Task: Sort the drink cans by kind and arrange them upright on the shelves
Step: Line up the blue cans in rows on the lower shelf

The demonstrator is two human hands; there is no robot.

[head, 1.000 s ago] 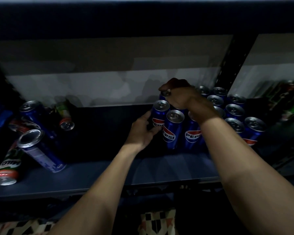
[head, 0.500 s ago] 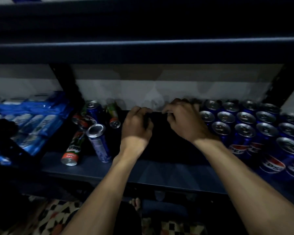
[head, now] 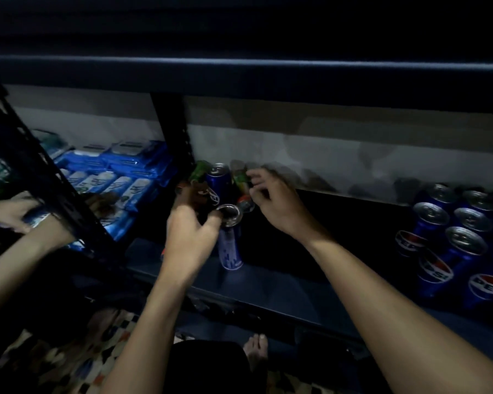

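**Head view, one bay of a dark shelf (head: 339, 251).**

**Bounds.** A black perforated post (head: 170, 129) stands at the left rear and a pale back wall (head: 339, 155) runs behind. The front lip of the upper shelf (head: 239, 66) hangs overhead, and the board's own front edge lies nearest the viewer. A wide bare stretch of board separates two groups of cans.

**Left group, four cans countable.**
- One Pepsi can (head: 221, 182) stands upright by the post.
- One green can (head: 199, 171) is tilted beside it.
- One green-and-red can (head: 241, 186) lies on its side, end toward the viewer.
- One slim blue can (head: 229, 245) stands roughly upright in front, near the board's edge.

**Right group.** The Pepsi block (head: 464, 243) stands upright and closely packed. Seven tops are countable before the frame cuts it off.

**Hands.** The left hand (head: 190, 240) is at the slim blue can with the thumb at its rim. Its fingers are blurred, so the grip cannot be told. The right hand (head: 278, 204) has half-curled fingers at the green-and-red can, and whether they touch it cannot be told.

**Beyond the post.** Stacked blue packets (head: 120, 173) fill the next bay, and another person's hand (head: 7, 216) reaches in there.
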